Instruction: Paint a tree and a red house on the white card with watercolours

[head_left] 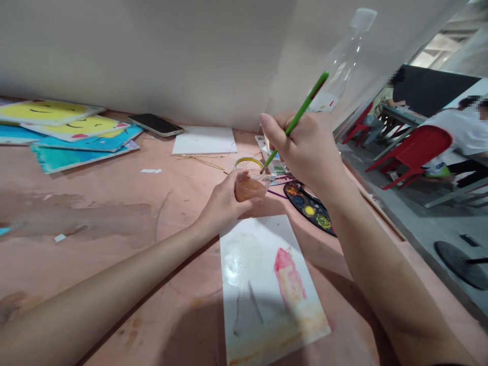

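Note:
My left hand (232,195) is wrapped round a small clear cup (250,189) of brownish water on the table. Above it, my right hand (303,147) grips a green paintbrush (307,104), whose tip points down at the cup's rim. Whether the bristles touch the water I cannot tell. Just below the cup lies a white sheet (267,284) painted with a pink and orange shape, a wet patch, thin grey strokes and a tan band. A black paint palette (305,207) with several coloured wells sits partly behind my right forearm.
A roll of tape (248,161), a blank white card (206,140) and a phone (156,124) lie farther back. Painted cards (87,140) are stacked at left. A clear plastic bottle (343,63) stands by the wall. Red chairs (419,147) and seated people are beyond the table's right edge.

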Motion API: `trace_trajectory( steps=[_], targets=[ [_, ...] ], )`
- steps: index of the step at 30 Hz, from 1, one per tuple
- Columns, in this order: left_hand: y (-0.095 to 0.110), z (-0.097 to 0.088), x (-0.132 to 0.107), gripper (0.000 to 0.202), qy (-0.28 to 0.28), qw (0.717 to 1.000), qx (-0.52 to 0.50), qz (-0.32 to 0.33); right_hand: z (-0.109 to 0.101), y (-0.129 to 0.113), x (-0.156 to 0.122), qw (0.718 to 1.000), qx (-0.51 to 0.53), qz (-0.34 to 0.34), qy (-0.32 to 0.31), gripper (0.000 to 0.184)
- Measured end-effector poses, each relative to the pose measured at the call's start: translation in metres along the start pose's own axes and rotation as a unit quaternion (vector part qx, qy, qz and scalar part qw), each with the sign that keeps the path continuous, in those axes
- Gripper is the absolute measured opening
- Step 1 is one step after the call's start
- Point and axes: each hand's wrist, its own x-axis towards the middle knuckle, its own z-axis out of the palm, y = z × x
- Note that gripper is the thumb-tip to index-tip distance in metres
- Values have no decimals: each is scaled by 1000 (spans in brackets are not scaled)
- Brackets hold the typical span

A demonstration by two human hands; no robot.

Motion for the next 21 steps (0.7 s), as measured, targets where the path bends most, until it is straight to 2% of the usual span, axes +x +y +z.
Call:
trace_trajectory(
  steps=[4,9,11,16,19,21],
  targets=[
    [2,-1,0,57,4,1000,11,-2,0,-3,1,1000,-30,4,-6,63],
    [5,-1,-1,56,3,1000,16,-1,-5,-14,3,994,-74,69,-49,63],
    [6,-1,-1,55,2,1000,17,-1,-5,-16,4,993,-77,76,-54,64],
    [5,-1,-1,58,1,1000,19,-1,-7,-13,1,998,-30,46,-40,61],
    [4,-1,-1,59,-1,1000,19,1,-11,-12,-1,998,18,24,-51,59],
    [3,-1,-1,59,0,1000,20,1,-13,-13,-2,998,14,25,-54,61]
  ],
)
